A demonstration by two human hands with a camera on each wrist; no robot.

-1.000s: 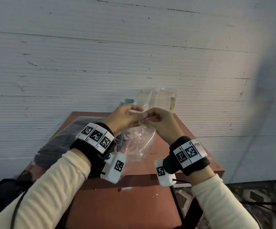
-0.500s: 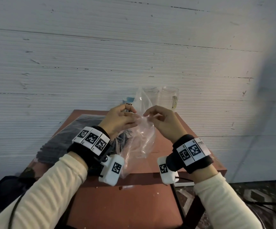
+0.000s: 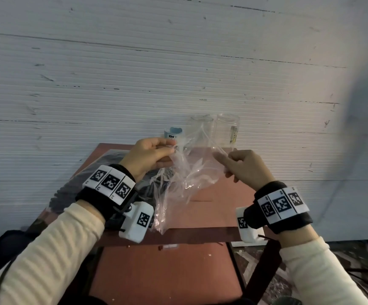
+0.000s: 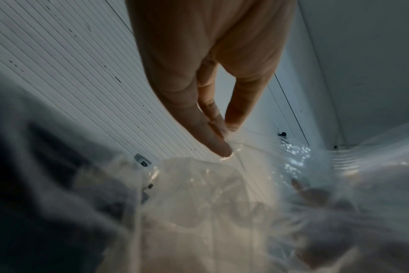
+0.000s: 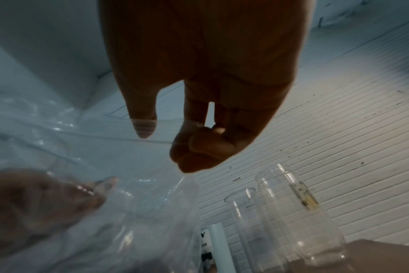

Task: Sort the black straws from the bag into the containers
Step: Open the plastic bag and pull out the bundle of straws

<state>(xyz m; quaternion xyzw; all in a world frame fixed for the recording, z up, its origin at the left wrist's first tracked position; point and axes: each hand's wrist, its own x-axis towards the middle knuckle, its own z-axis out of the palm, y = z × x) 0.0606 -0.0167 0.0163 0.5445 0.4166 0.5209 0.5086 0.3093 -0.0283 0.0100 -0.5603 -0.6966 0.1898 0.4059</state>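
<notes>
table [image 3: 218,194]: reddish-brown | wall [image 3: 134,73]: white, ribbed | floor [image 3: 354,256]: dark

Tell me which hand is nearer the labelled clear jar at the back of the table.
Right. The right hand is just below and in front of the jar, pinching the bag. The left hand pinches the bag's other edge, farther to the jar's left, nearer the blue cup.

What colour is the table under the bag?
Reddish brown table, seen best in the head view.

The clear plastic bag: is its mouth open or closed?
Open: the left hand and right hand pinch the bag edges apart.
</notes>
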